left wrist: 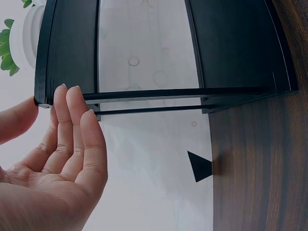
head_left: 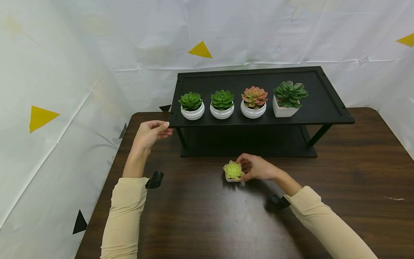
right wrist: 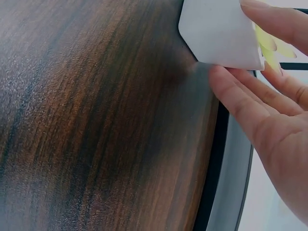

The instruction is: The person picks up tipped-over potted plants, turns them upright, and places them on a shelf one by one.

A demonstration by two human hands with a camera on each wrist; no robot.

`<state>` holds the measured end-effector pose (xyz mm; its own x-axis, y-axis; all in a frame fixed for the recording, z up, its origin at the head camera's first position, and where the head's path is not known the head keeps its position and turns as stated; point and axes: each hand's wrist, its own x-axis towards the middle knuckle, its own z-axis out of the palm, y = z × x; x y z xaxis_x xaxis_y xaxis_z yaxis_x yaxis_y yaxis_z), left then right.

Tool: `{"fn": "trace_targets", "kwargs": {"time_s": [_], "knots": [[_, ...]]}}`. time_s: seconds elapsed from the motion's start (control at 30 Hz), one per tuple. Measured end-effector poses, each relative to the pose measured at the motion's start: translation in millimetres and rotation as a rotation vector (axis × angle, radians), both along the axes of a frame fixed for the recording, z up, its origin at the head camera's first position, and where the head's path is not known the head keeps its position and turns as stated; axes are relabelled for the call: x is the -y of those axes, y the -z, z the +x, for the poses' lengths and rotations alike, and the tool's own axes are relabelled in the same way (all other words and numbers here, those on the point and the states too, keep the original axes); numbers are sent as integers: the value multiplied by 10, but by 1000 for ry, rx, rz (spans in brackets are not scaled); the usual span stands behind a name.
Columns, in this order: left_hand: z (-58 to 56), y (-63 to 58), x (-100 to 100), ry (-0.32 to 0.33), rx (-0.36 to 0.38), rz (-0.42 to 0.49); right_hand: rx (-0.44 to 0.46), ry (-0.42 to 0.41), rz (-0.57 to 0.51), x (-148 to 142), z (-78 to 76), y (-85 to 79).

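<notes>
My left hand pinches the front left corner of a black two-tier shelf; in the left wrist view the thumb lies at the top board's edge and the fingers reach under it. My right hand holds a small yellow-green succulent in a white pot, close at the table in front of the shelf. In the right wrist view the thumb and fingers are on different sides of the pot, and the plant is mostly hidden behind them.
Along the top board stand two green succulents, an orange-pink succulent and a dark green succulent, all in white pots. The lower board sits on the brown wooden table. White sheeting surrounds the table's back and sides.
</notes>
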<state>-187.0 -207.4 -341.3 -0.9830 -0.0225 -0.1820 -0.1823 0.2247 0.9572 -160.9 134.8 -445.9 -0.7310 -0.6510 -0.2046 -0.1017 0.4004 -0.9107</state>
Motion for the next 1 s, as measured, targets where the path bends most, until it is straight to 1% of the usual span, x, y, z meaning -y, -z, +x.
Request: {"fn": "trace_targets", "kwargs": {"time_s": [0.13,0.43,0.6,1.0], "knots": [[4,-6,0,-1,3,-1,1,0,12,4,9,11],[3,-6,-2,-6,9,-4,-54,-10,8,13,28,59],[3,-3,-2,-9,11,-2,-78,-6,28,19,35,82],[3,-3,-6,-9,8,1,-140,-12,28,31,53,92]]}}
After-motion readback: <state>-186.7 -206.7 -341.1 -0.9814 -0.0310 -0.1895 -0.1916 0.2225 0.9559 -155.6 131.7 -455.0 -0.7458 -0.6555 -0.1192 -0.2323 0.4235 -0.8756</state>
